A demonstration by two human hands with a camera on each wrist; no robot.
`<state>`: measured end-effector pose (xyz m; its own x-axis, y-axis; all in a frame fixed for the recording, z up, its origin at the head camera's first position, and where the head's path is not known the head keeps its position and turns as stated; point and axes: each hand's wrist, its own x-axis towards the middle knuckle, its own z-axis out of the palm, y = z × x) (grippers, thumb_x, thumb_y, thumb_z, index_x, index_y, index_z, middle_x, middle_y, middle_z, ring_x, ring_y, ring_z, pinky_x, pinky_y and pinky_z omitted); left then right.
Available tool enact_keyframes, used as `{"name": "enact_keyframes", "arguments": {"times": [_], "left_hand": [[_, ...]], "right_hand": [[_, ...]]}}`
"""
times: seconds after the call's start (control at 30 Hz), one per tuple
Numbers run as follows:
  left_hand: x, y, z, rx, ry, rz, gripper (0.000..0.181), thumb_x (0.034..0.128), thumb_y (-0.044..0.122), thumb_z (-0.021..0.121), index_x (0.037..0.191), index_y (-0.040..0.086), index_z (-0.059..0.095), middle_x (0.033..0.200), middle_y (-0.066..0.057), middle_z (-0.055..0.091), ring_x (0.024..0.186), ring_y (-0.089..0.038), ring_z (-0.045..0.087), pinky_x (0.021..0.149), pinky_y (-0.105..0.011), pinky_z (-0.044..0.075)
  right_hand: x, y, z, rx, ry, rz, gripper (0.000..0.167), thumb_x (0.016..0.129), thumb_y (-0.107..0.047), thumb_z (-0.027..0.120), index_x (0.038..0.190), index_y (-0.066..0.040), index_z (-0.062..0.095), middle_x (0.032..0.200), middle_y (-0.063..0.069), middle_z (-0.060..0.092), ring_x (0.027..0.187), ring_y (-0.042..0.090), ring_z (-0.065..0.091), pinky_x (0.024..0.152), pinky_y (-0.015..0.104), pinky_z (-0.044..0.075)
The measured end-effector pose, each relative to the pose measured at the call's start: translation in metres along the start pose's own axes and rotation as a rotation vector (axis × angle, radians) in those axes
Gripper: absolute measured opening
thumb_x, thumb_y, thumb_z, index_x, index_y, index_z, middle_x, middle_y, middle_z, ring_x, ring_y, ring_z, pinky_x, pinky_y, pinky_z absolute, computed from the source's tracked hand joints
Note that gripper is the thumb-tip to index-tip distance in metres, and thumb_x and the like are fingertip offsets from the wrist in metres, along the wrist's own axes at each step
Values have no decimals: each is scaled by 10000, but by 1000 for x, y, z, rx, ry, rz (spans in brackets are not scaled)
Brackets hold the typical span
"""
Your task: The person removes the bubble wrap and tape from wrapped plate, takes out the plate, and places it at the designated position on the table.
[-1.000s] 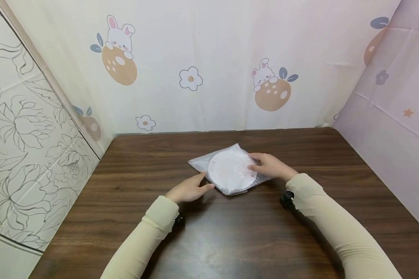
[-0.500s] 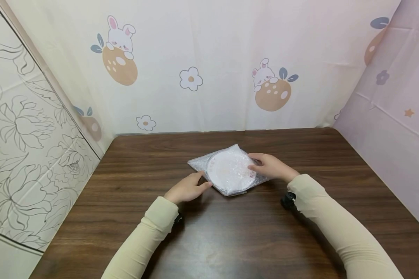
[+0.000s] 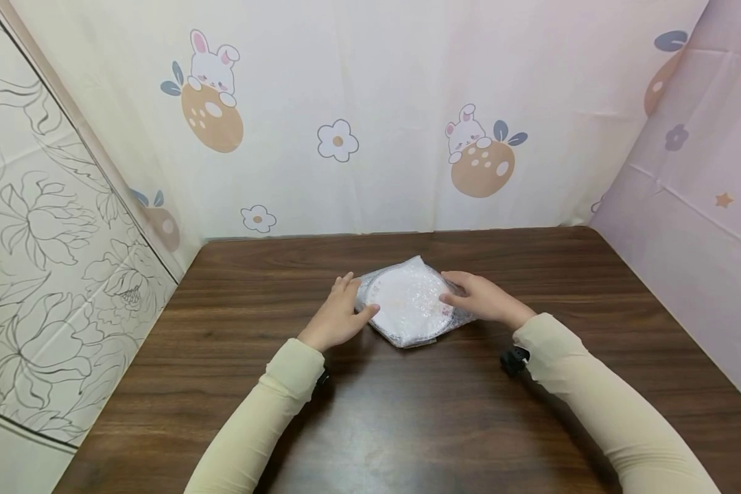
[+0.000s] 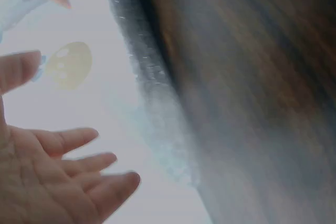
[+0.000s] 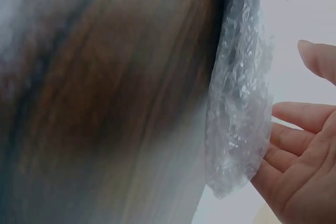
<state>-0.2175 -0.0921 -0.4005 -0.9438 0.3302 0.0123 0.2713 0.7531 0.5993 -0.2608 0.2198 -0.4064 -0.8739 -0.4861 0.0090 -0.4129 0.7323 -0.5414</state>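
On the brown table lies a round white plate [image 3: 407, 302] with small pinkish marks near its rim, inside clear bubble wrap [image 3: 463, 318]. My left hand [image 3: 339, 315] is at the wrap's left side, thumb over the near left edge and the other fingers spread. In the left wrist view its fingers are straight, with nothing gripped. Against the right side of the package rests my right hand [image 3: 488, 298]. The right wrist view shows its fairly straight fingers touching the bubble wrap's edge, while the thumb stands apart.
The wooden table [image 3: 395, 425] extends around the package. Behind it hangs a pale curtain [image 3: 395, 82] printed with rabbits and flowers. A panel with line-drawn flowers [image 3: 43, 226] stands at the left, and a lilac cloth [image 3: 698, 199] hangs at the right.
My left hand has shifted up and forward along the package's left side, its fingers now spread over the left corner. The right hand and the wrapped plate have barely moved.
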Motion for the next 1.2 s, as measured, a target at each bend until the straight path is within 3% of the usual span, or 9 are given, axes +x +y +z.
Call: {"name": "enact_keyframes", "arguments": {"times": [0.1,0.3,0.57,0.93,1.2], "left_hand": [[7,-2,3,12,-49,30,779,979,463,536,1539,0,252,1637,-192,120,1521,-388,51,1227,-535,136],[19,-4,8,63,-123,33,824,976,484,535,1552,2,197,1644,-186,84,1527,-367,38,1238,-495,128],[25,-4,10,139,-232,10,833,982,505,506,1559,7,169,1642,-201,57,1529,-350,30,1247,-460,119],[18,0,10,173,-270,-16,845,983,521,494,1560,4,158,1639,-206,64,1526,-355,56,1243,-462,141],[18,-1,10,199,-279,-21,861,978,539,489,1560,1,152,1642,-196,70,1527,-350,70,1242,-459,155]], "right_hand": [[-1,-1,2,-8,3,-6,655,989,-359,572,1467,49,388,1494,247,432,1386,411,407,1119,574,352],[-1,-3,6,3,10,-44,621,969,-307,611,1455,31,421,1473,230,467,1378,398,424,1124,570,348],[1,-6,7,-68,-11,-60,689,961,-287,622,1453,116,359,1486,305,404,1385,441,392,1130,578,331],[3,-10,8,-83,-53,-53,717,954,-299,633,1472,99,337,1514,289,372,1400,426,380,1132,567,338],[3,-7,7,-53,-36,-59,687,957,-293,630,1468,81,363,1501,272,406,1393,421,392,1127,573,340]]}}
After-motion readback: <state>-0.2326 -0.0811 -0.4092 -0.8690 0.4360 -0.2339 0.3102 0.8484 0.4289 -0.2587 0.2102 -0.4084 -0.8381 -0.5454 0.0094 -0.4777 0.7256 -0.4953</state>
